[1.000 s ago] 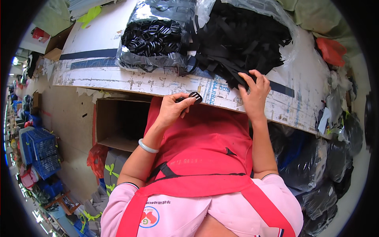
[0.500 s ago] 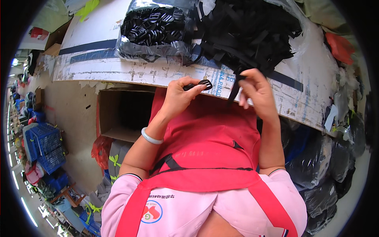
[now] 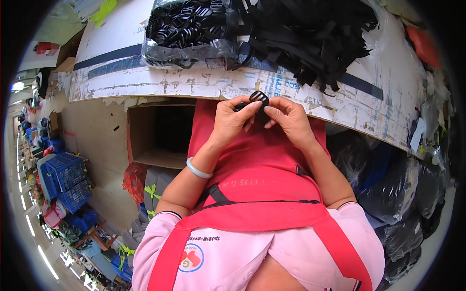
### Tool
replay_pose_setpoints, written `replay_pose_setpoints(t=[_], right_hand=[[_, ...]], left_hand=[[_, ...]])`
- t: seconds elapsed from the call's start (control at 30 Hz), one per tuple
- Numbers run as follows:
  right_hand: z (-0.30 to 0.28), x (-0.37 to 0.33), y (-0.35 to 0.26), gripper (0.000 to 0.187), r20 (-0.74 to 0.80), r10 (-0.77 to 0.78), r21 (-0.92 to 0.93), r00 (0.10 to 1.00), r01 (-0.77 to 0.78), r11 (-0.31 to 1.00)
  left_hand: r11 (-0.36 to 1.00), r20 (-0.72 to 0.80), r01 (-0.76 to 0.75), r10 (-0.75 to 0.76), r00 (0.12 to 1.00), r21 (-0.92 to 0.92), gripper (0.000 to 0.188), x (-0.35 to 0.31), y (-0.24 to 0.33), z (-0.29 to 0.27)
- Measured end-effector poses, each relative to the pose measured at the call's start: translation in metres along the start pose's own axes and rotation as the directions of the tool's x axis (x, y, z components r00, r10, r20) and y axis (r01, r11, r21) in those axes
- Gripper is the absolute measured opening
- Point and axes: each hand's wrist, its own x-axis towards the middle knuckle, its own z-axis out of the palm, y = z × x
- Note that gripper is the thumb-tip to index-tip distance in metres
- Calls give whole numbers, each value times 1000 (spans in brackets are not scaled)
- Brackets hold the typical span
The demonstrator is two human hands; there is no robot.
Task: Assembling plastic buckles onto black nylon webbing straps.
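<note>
Over the near edge of the table, my left hand (image 3: 232,119) is closed on a black plastic slide buckle (image 3: 258,97) with bars across it. More black material shows between its fingers, too covered to make out fully. Fingers of my right hand (image 3: 290,121) pinch at the buckle's right side, on a black webbing strap that is mostly hidden behind them. Both hands meet at the buckle. Beyond them lies a heap of black webbing straps (image 3: 310,39), and to its left a clear plastic bag (image 3: 194,56) full of black buckles (image 3: 187,24).
White worn cardboard (image 3: 160,87) covers the table. Under its left part stands an open carton (image 3: 160,131). Dark plastic-wrapped bundles (image 3: 393,194) are piled at the right. Blue crates (image 3: 68,182) stand on the floor at the left. A red bag (image 3: 133,182) hangs near the carton.
My right hand has come from the strap heap down and left to the buckle, bringing a black strap. My left hand still holds the buckle. The view has shifted slightly.
</note>
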Motion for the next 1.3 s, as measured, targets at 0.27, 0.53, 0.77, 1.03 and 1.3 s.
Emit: replay_pose_setpoints(t=[0.27,0.53,0.77,1.03,1.3], right_hand=[[-16,-9,-22,16,4,130,-160,992,-127,979],[-3,-5,-7,18,-35,120,-57,992,-122,991],[2,-4,-6,18,-34,131,11,991,-131,991],[-3,-3,-1,16,-58,121,-52,991,-124,991],[-4,0,3,16,-75,136,-33,988,-139,990]], left_hand=[[828,-8,-291,335,942,479,8,6,-9,-3],[660,138,-439,457,879,609,14,2,-6,-1],[525,179,-495,540,823,693,17,1,-8,-6],[419,230,-493,537,812,762,17,-1,-8,-6],[413,237,-472,502,832,779,16,-1,-10,-8]])
